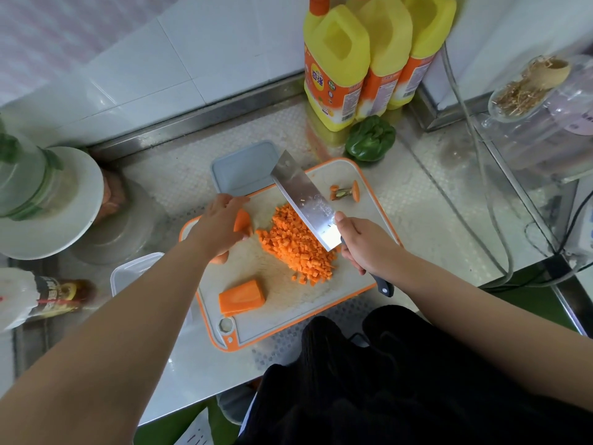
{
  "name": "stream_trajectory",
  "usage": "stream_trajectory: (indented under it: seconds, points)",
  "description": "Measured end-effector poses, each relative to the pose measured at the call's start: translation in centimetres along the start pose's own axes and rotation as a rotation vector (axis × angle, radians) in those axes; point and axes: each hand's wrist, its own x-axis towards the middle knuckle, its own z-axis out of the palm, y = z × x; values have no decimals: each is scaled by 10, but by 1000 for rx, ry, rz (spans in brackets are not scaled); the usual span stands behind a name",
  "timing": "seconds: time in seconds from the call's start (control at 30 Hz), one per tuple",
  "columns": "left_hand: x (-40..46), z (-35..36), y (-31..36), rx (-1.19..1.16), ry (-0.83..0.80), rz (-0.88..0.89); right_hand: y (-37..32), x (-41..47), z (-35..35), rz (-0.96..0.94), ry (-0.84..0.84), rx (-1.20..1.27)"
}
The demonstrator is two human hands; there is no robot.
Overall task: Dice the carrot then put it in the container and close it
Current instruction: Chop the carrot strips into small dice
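Note:
A pile of diced carrot (296,244) lies in the middle of the orange-rimmed cutting board (362,200). My left hand (221,224) grips a carrot piece (241,221) at the board's left side. My right hand (359,242) holds the cleaver (305,200) by its handle, the blade raised and tilted over the pile. A flat carrot chunk (242,297) sits near the board's front left. The carrot top and end trimmings (346,191) lie at the far right of the board. A clear container (128,273) stands left of the board, partly behind my forearm. Its grey lid (244,170) lies behind the board.
Yellow detergent jugs (337,65) and a green pepper (369,139) stand at the back of the steel counter. A white plate with a glass jar (41,200) and a sauce bottle (54,298) are on the left. Cables and a glass shelf (513,200) are on the right.

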Motion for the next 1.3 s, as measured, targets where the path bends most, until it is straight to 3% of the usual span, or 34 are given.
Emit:
stream_trajectory:
  seconds: [0.47, 0.73, 0.93, 1.03, 1.2, 1.3]
  points:
    - [-5, 12, 7, 152, -13, 2, -1, -6, 8, -20, -20, 7]
    - [-15, 19, 10, 199, 82, 60, 0, -7, 12, -19, -12, 7]
    - [-22, 23, 15, 15, 92, 48, 0, -9, 12, -1, -25, 31]
    - [-23, 16, 17, -148, 178, 15, 0, -10, 12, 5, -22, 40]
    - [-40, -11, 15, -609, 325, -304, 2, -8, 17, -14, -85, 5]
    - [-66, -10, 8, -919, 350, -386, 0, -8, 27, -35, -124, 7]
